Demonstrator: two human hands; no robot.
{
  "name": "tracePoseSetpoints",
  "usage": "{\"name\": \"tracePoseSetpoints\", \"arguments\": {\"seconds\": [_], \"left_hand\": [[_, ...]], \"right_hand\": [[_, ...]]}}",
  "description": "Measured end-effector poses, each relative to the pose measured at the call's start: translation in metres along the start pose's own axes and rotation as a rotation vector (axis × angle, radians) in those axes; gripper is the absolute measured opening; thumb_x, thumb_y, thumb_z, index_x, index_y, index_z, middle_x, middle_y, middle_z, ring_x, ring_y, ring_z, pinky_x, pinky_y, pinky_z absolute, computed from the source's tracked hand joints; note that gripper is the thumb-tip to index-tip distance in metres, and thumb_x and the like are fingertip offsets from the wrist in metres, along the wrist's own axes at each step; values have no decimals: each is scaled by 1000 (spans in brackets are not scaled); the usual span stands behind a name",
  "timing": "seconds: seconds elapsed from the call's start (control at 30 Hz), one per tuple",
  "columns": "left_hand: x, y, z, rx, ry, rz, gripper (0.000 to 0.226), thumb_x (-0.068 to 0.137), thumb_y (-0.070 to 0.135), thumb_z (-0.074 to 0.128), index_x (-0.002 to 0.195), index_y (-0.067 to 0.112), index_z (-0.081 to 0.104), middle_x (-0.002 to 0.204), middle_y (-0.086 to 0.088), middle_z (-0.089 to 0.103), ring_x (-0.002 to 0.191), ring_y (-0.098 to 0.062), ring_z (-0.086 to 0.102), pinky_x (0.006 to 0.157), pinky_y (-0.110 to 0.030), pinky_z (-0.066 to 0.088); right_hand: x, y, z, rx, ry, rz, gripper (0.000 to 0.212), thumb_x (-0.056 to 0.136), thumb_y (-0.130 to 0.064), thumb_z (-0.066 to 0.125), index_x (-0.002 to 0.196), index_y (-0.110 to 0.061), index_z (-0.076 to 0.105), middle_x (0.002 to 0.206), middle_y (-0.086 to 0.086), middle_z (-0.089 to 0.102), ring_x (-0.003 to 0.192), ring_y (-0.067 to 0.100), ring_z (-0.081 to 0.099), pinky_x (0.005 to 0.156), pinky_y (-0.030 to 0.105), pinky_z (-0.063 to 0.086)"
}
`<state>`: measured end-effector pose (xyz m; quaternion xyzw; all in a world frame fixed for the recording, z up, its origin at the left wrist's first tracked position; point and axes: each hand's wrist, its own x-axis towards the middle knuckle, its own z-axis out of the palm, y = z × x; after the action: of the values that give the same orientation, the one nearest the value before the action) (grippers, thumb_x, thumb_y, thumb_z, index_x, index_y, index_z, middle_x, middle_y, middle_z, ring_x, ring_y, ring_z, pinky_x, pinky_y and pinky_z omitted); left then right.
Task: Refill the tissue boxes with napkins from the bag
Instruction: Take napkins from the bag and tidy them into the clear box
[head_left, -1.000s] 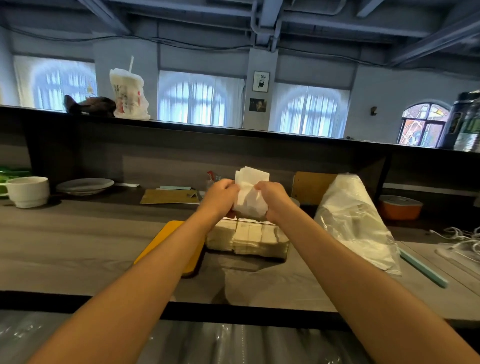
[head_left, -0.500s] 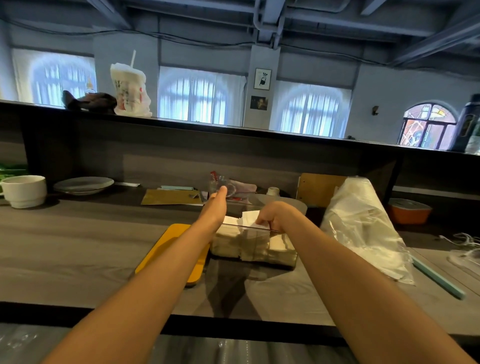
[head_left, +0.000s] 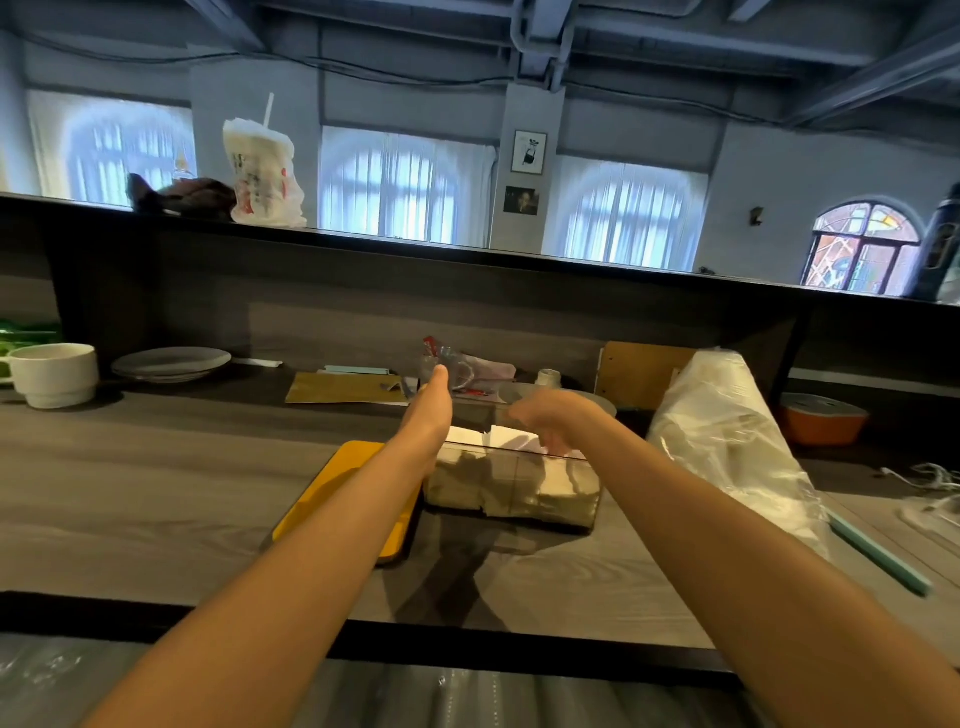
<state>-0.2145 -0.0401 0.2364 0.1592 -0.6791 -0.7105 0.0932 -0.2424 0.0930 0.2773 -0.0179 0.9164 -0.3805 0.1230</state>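
The counter (head_left: 156, 483) is a long slab of grey wood-grain, matt and flat, running under a dark raised ledge, and everything else sits small against it. To the right slumps the bag (head_left: 727, 447), thin crinkled clear plastic, tall and soft-sided, with pale napkin stock showing through it. Left of centre lies a yellow tray (head_left: 332, 499), smooth, with rounded corners. Just beside it stands the box (head_left: 511, 486), a low rectangle of smoky clear plastic, open at the top. A second ago both hands held a wad of white napkins up in the air above it; now that wad is down inside, and the napkins (head_left: 506, 436) lie as squared folded stacks, their soft white tops level with the rim. To my eye this box is about full, so what remains is tidying the top before moving on. The left hand (head_left: 431, 410) has let go and is stretched flat, fingers straight, along the box's left end. The right hand (head_left: 556, 421) hangs over the right side with fingers curled down toward the paper; whether it pinches a napkin or merely presses, I cannot tell. Farther left stand a plate (head_left: 171, 362) and a white cup (head_left: 54, 374), both glazed.
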Motion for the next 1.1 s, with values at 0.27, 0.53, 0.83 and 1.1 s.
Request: {"name": "tracePoseSetpoints", "arguments": {"seconds": [0.27,0.53,0.83,1.1], "left_hand": [[-17,9,1,84,46,131,59,105,53,19,151,21,35,155,-8,37,141,-29,35,113,-46,30],[-50,32,14,129,76,382,54,106,50,20,142,20,47,143,-2,48,130,-22,45,107,-41,35],[-102,18,110,-159,23,669,38,108,33,28,111,17,62,101,-3,67,95,-13,64,76,-20,48],[-117,-42,208,-43,-188,628,35,108,25,32,95,18,63,76,-10,66,62,-16,63,57,-25,51]], "right_hand": [[-11,-6,12,249,-109,21,65,100,-57,37,140,-6,43,127,18,55,97,28,62,79,35,56],[-34,-6,-5,714,104,-306,58,101,-57,33,137,-14,50,134,10,58,114,28,60,99,45,50],[-73,82,-46,780,527,-599,38,105,-39,35,102,-19,67,93,2,71,87,12,67,76,26,53],[-59,211,-108,614,577,-418,52,106,-39,29,92,-9,69,70,13,70,68,25,67,62,34,53]]}}
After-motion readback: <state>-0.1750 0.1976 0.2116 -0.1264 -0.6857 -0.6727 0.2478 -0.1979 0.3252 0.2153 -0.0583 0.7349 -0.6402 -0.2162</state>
